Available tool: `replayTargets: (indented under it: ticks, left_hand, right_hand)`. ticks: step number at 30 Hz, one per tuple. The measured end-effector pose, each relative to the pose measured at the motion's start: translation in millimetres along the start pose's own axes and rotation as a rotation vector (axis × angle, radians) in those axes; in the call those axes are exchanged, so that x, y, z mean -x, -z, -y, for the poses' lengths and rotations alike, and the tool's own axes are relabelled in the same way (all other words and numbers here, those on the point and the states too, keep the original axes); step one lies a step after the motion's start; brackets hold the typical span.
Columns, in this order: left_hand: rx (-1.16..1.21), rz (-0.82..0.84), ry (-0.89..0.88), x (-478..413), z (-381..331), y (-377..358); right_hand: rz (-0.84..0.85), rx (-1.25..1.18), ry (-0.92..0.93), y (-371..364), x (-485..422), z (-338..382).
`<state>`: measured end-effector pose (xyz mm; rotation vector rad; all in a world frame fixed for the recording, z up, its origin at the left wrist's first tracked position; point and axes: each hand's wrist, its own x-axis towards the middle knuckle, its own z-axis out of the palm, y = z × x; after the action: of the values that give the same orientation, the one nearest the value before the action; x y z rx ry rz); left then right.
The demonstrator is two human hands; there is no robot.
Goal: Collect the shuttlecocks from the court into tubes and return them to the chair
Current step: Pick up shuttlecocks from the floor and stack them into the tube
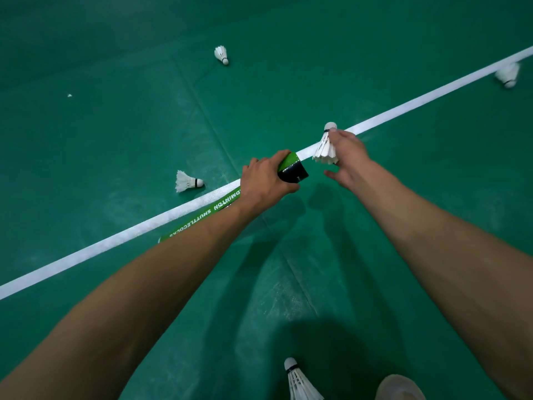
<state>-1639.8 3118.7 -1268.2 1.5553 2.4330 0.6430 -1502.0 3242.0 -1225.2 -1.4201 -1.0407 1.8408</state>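
Note:
My left hand [266, 180] grips a green shuttlecock tube [291, 167] near its black open end, and the tube runs back under my left forearm. Just right of that end, my right hand [346, 157] pinches a white shuttlecock [326, 148] with its cork pointing away from me. Loose shuttlecocks lie on the green court: one [187, 181] left of my left hand, one [221, 54] further off, one [507, 75] at the far right by the white line, and one [298, 381] close to my feet.
A white court line [115, 241] runs diagonally from lower left to upper right under my hands. The toe of my pale shoe [399, 388] shows at the bottom edge. A small white scrap [69, 95] lies at the far left.

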Motion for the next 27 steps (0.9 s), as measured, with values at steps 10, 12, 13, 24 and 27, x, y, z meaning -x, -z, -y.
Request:
replayTargets:
  ticks: [10,12,13,24,27]
  left_hand:
    - [0.175,-0.016,-0.023,-6,-20,1]
    - [0.191,-0.014,-0.032,-6,-19,3]
    - [0.196,-0.018,-0.031,-6,-18,5]
    - [0.346,-0.050,0.009,-16,-13,20]
    - [0.414,-0.008,0.012,-18,-6,20]
  right_hand:
    - [-0.054,-0.040,0.144,-20,4,1]
    - [-0.061,-0.040,0.155,-20,3,4]
    - [-0.062,-0.041,0.158,-20,2,6]
    - [-0.033,-0.066,0.299,-21,-4,6]
    - [-0.043,-0.064,0.324,-20,-2,4]
